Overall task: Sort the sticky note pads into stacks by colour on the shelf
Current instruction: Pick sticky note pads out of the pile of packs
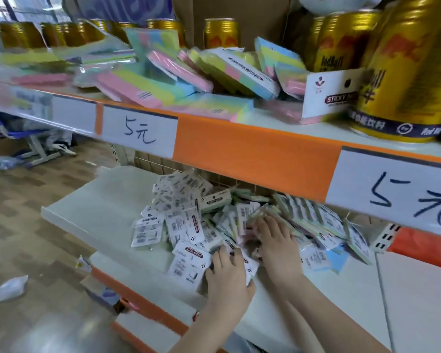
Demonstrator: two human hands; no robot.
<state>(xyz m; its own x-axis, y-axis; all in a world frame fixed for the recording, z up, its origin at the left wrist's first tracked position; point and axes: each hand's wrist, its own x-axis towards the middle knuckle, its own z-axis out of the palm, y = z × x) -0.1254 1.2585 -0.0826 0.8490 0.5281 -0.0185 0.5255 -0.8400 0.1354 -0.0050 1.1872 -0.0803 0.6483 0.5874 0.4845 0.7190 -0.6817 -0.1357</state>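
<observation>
Both hands, the left hand (pixel 227 272) and right hand (pixel 278 240), rest spread on the pad heap (pixel 189 225) mid lower shelf (pixel 99 200) (gathering, seemingly); next comes picking one colour.

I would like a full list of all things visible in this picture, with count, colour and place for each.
Wrapped sticky note pads: many, white labels up, loose heap on lower shelf.
Large multicolour pads: many, pink, yellow, green, blue, unsorted on upper shelf.
Sticky note box: one, white, upper shelf right.
Drink cans: several, gold, at back and right of upper shelf.
Price tags: two readable, white, on orange shelf edge.
Lower shelf: one, white.
Crumpled wrapper: one, white, on floor.
Left hand: on pads at heap front.
Right hand: on pads in heap.
</observation>
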